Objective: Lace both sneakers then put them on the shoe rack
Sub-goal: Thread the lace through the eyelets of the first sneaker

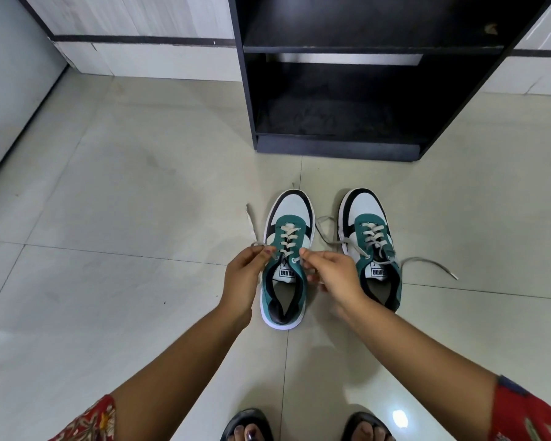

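Observation:
Two teal, white and black sneakers stand side by side on the floor, toes pointing at the shoe rack (337,148). The left sneaker (287,249) is laced up to its top eyelets. My left hand (245,278) pinches one end of its white lace (252,227), which trails off to the left. My right hand (334,275) pinches the other lace end at the top right eyelet. The right sneaker (372,243) is laced too, and its loose grey lace ends (433,262) lie spread on the floor on both sides.
The black shoe rack has an open bottom shelf and a higher shelf (369,47). Glossy beige floor tiles (124,192) surround the shoes. A white wall panel (10,90) stands at the left. My feet in dark sandals (306,424) show at the bottom edge.

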Demonstrator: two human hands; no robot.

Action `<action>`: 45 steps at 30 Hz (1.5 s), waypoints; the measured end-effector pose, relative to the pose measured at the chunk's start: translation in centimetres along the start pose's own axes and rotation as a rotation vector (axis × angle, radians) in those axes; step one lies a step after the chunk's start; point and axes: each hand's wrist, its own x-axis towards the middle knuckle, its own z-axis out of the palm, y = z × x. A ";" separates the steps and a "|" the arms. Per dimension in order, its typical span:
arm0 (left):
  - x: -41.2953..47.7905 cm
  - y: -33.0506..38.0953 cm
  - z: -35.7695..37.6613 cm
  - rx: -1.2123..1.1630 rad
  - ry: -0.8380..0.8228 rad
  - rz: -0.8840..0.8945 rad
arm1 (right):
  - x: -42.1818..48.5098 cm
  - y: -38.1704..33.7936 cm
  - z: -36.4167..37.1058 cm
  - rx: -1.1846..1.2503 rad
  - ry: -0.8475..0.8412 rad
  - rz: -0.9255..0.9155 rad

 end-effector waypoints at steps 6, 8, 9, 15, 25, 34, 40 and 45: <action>1.1 -0.8 -0.2 -0.106 0.044 -0.169 | 1.1 -0.1 0.6 0.427 -0.096 0.232; 0.9 -1.0 0.0 -0.178 0.083 -0.209 | 1.1 0.4 0.3 0.456 -0.080 0.267; 0.8 -1.1 0.1 -0.216 0.102 -0.234 | 1.1 0.5 0.2 0.470 -0.068 0.277; 0.9 -1.1 -1.1 -0.065 0.013 -0.125 | 0.9 -0.1 -0.3 0.327 -0.157 0.146; 0.5 4.3 -0.4 0.346 -0.285 0.554 | -0.2 -4.8 0.5 -0.543 -0.292 -0.494; 2.3 3.7 -1.6 0.716 -0.284 0.820 | -1.1 -5.3 -1.0 -0.643 -0.344 -0.607; 1.9 4.7 -0.7 0.486 -0.231 0.692 | -0.8 -4.8 -1.2 -0.536 -0.238 -0.607; 1.4 5.3 -0.9 0.679 -0.017 0.761 | -1.4 -3.8 -1.1 -0.623 -0.174 -0.749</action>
